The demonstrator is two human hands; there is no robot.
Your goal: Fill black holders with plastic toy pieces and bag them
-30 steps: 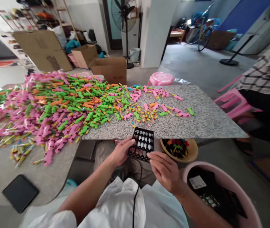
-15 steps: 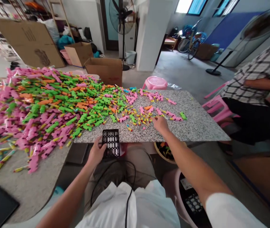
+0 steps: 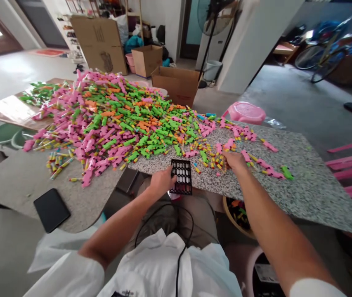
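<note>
Head view, left hand (image 3: 162, 181), tray (image 3: 181, 178) at table edge (image 3: 318, 218)

You wear a loose white shirt (image 3: 151, 268) with short, plain sleeves (image 3: 70, 275) and a rumpled, wavy edge. A thin black cable (image 3: 178, 272) runs down its front and loops over your grey-brown trousers (image 3: 199, 218). Small dark marks (image 3: 128, 293) on the shirt are unreadable.

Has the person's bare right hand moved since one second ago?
Yes. Judged against the speckled grey stone tabletop, the bare right hand has gone forward past its near edge, to the small yellow-and-red pieces.
</note>
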